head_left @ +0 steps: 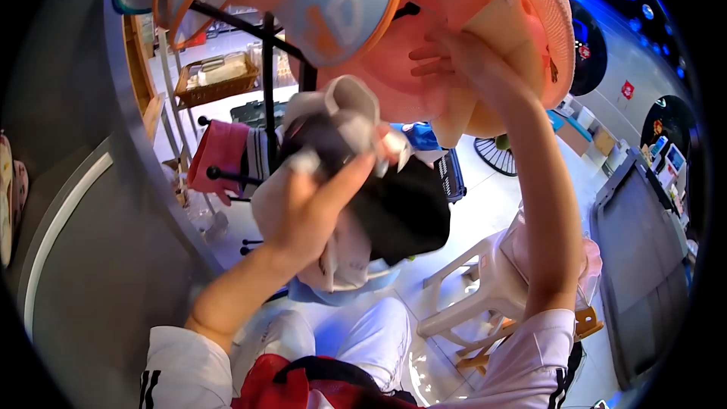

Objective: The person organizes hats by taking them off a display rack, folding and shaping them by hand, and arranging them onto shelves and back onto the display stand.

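My left hand (314,208) is closed around a bundle of soft fabric hats (284,204) in white, grey and black, held low in front of the rack; motion blurs its fingertips. A black hat part (409,208) sticks out on the bundle's right side. Up at the right, my right hand (458,57) reaches against a large pink wide-brimmed hat (363,87), with its fingers stretched out. A pale peach flap (503,26) hangs beside that hand. Left of it are blue sun hats with orange edges (341,7).
A black rack (269,83) with ball-tipped pegs stands ahead, and pink striped fabric (219,155) hangs on it. At the lower right is a white plastic stool (485,280). Farther back are a wicker basket (216,79) and a grey panel (640,250).
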